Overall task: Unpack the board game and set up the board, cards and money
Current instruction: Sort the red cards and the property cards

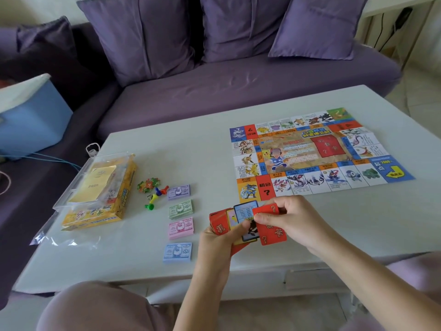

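Note:
The paper game board (pixel 319 151) lies flat on the right half of the white table (pixel 167 144). Left of it, several money stacks form a column: purple (pixel 179 192), green (pixel 181 208), pink (pixel 181 228), blue (pixel 177 252). Small pawns (pixel 156 195) and a jigsaw-like piece (pixel 148 184) lie beside them. My left hand (pixel 219 244) grips a fanned stack of cards (pixel 241 223) near the table's front edge. My right hand (pixel 293 218) pinches a red question-mark card (pixel 272 232) at the front of that stack.
The yellow game box (pixel 112 206) with a clear lid (pixel 93 180) sits at the table's left, a clear plastic wrapper (pixel 62 237) before it. A purple sofa (pixel 238 84) with cushions is behind. A blue bin (pixel 31 115) stands on the sofa's left.

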`<state>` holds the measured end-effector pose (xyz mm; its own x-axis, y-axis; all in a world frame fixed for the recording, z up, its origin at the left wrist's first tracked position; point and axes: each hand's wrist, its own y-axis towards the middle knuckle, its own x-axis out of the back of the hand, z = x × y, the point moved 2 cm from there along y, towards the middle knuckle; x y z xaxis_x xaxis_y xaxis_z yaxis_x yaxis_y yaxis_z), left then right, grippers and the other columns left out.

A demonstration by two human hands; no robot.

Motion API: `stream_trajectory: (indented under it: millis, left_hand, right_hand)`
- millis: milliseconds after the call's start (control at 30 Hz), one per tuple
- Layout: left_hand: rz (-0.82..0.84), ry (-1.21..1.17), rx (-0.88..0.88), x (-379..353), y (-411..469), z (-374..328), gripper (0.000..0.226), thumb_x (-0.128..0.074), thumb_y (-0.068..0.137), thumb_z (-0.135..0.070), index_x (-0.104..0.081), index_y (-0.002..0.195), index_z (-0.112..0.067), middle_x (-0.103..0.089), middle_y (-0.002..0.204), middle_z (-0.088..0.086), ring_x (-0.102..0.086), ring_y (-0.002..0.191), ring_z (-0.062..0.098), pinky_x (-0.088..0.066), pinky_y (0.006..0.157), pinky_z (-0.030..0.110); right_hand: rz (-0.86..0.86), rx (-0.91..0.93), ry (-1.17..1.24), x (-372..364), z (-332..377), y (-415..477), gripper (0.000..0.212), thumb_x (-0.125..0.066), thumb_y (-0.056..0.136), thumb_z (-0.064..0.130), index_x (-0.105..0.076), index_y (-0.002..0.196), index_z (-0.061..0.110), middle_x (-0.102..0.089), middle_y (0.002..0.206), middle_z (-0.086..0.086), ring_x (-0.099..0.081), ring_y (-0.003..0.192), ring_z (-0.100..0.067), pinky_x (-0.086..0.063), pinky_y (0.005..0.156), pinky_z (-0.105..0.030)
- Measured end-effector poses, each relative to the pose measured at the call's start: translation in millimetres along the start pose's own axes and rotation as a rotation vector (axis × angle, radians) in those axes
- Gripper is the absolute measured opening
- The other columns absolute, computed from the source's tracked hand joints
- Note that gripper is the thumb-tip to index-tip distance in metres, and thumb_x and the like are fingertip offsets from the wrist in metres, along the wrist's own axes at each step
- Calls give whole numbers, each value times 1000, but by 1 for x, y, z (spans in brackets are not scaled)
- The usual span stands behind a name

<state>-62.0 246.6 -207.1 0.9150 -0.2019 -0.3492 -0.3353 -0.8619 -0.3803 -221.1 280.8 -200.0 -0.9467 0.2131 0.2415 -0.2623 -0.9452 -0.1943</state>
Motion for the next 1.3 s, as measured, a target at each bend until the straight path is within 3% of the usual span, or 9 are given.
stream_trajectory:
  millis: [200,333,400,567,767,867,1033,1200,1300]
  left_hand:
    - [-23,-62,19,3,-1,-4,15,-59,80,11,-67,89,2,-73,85,17,-72,69,24,-56,55,25]
    - [-171,-119,-27,10,1,-9,16,-62,77,13,-66,88,2,-73,78,13,-71,64,21,-56,52,25]
    - [-227,-148,-50,14,2,-9,18,-65,76,11,-66,91,2,-74,79,12,-71,65,21,-57,54,25]
    - [-214,-254,-66,7,0,-9,35,-69,67,1,-65,102,5,-74,85,13,-72,70,21,-57,56,26]
    - [-29,-210,-54,-6,-4,-4,28,-63,71,-6,-66,98,-3,-74,88,13,-72,75,20,-58,62,26]
    - [-50,-69,-18,6,0,-10,20,-63,79,-10,-66,98,-3,-74,85,9,-72,75,19,-58,63,27]
    - [-22,547,13,25,-5,-16,10,-70,83,-17,-69,88,-8,-75,79,5,-71,68,14,-53,57,18]
    - [127,740,71,22,-9,-12,3,-75,79,-16,-72,80,-15,-75,77,4,-71,71,16,-58,70,29]
    - [134,768,88,23,-11,-14,7,-77,77,-13,-70,81,-14,-75,76,4,-72,70,18,-58,67,30]
  right_hand:
    - [88,-32,61,-2,-1,0,14,-73,81,28,-72,93,20,-75,87,2,-72,81,-12,-58,82,-34]
    - [28,29,158,-1,5,-3,13,-59,93,22,-57,101,12,-70,84,-13,-70,63,-25,-52,48,-29]
    - [35,36,204,2,7,-3,16,-63,89,22,-57,100,11,-71,81,-11,-67,58,-22,-43,42,-24]
    - [65,-22,324,-10,-2,-1,33,-76,66,30,-73,93,13,-75,88,-6,-70,80,-18,-53,73,-27]
    - [16,-45,249,-12,-6,2,9,-66,87,21,-70,94,16,-74,87,-1,-70,81,-15,-56,69,-28]
    - [9,164,-145,17,11,4,4,-65,89,24,-67,92,26,-71,84,8,-67,80,-7,-54,70,-23]
    - [344,182,-560,36,21,-6,6,-71,84,30,-73,90,31,-71,83,18,-65,73,0,-52,70,-22]
    - [285,241,-490,15,17,-8,14,-76,80,28,-66,77,36,-66,75,27,-61,65,4,-43,60,-11]
    - [173,270,-339,4,17,-8,8,-73,83,27,-66,80,28,-70,77,12,-64,67,0,-45,59,-13]
